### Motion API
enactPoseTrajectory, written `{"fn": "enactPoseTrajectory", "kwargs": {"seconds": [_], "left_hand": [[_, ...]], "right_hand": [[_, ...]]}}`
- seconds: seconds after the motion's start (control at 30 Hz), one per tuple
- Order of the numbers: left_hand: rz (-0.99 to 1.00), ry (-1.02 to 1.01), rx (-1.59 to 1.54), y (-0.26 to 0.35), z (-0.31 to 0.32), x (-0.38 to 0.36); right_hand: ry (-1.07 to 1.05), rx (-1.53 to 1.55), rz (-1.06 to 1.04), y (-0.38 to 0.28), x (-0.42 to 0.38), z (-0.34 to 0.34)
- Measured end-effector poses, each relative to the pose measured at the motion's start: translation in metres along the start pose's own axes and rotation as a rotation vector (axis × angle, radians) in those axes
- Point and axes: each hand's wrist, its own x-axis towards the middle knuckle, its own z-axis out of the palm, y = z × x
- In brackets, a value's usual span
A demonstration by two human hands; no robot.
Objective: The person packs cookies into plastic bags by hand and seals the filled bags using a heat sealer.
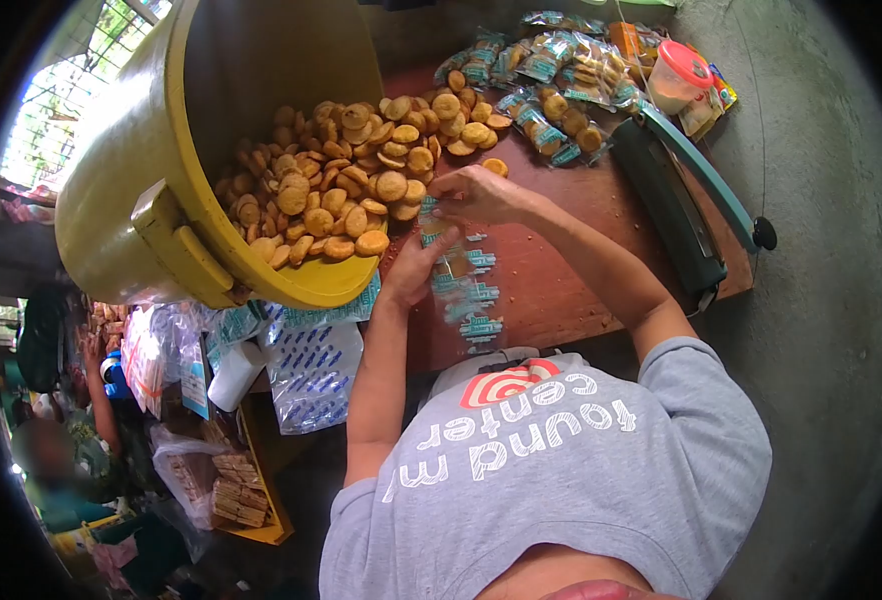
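Observation:
My left hand (420, 266) is closed around the upper part of a clear plastic packet (452, 264) with teal print, and round cookies seem to show through it. At the packet's top end, my right hand (483, 194) has its fingers curled together; what they pinch, if anything, is hidden. More teal-printed plastic (478, 300) lies on the reddish-brown table (571, 255) just below the packet. Close beyond both hands spreads a heap of round golden cookies (331, 185), spilling out of a yellow tub (121, 150) tipped on its side.
Filled cookie packets (561, 70) are piled at the table's far side, near a clear jar with a red lid (681, 75). A bag sealer (671, 200) with a raised teal arm stands at right. Printed plastic sheets (311, 365) hang at left; another person (71, 450) is beyond.

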Motion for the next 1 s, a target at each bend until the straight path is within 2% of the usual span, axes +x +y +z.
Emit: {"fn": "enactPoseTrajectory", "kwargs": {"seconds": [0.03,0.1,0.17,0.2,0.23,0.3,0.37,0.5,0.57,0.6,0.63,0.7,0.73,0.77,0.83,0.9,0.97,1.0], "left_hand": [[0.000,-0.001,0.001,0.000,-0.001,0.000],[-0.082,-0.122,-0.073,-0.001,-0.007,-0.001],[-0.091,-0.126,-0.059,-0.002,-0.014,-0.001],[-0.100,-0.130,-0.045,-0.003,-0.016,-0.002],[-0.102,-0.130,-0.044,-0.003,-0.015,-0.002],[-0.025,-0.166,-0.096,-0.002,-0.011,-0.001],[-0.006,-0.139,-0.026,-0.001,-0.007,-0.002],[0.018,-0.087,0.152,-0.003,-0.008,0.002],[0.010,-0.085,0.218,-0.004,-0.009,0.003],[0.005,-0.080,0.280,-0.004,-0.007,0.004],[-0.001,-0.086,0.281,-0.005,-0.004,0.005],[0.050,-0.055,0.289,-0.001,0.005,0.005],[0.042,-0.061,0.291,0.000,0.006,0.006],[0.061,-0.117,0.261,0.002,0.007,0.008],[0.078,-0.176,0.231,0.003,0.007,0.011],[-0.022,-0.133,0.183,0.003,0.010,0.015],[-0.033,-0.162,0.161,0.009,0.020,0.015],[-0.037,-0.186,0.138,0.011,0.025,0.016]], "right_hand": [[-0.046,-0.013,0.096,-0.002,0.000,0.001],[-0.042,0.084,0.116,0.006,0.001,0.006],[0.134,0.364,0.174,0.019,0.006,0.003],[0.225,0.283,0.153,0.032,0.010,0.002],[0.226,0.284,0.154,0.044,0.006,0.006],[0.319,-0.483,0.170,0.062,-0.003,0.011],[0.302,-0.592,0.205,0.068,-0.005,0.021],[0.407,-0.370,0.185,0.063,-0.004,0.002],[0.466,0.270,0.281,0.058,0.003,-0.013],[0.471,0.363,0.114,0.057,0.004,-0.013],[0.477,0.362,0.120,0.056,0.002,-0.013],[0.232,0.425,-0.045,0.029,-0.003,-0.013],[0.194,0.295,0.060,0.020,-0.008,-0.010],[0.200,0.296,0.065,0.009,-0.012,-0.011],[0.031,0.248,0.409,-0.010,-0.017,-0.016],[0.064,0.269,0.398,-0.008,-0.025,-0.014],[0.222,0.135,0.085,0.000,-0.034,-0.007],[0.193,0.145,0.139,0.001,-0.038,-0.009]]}}
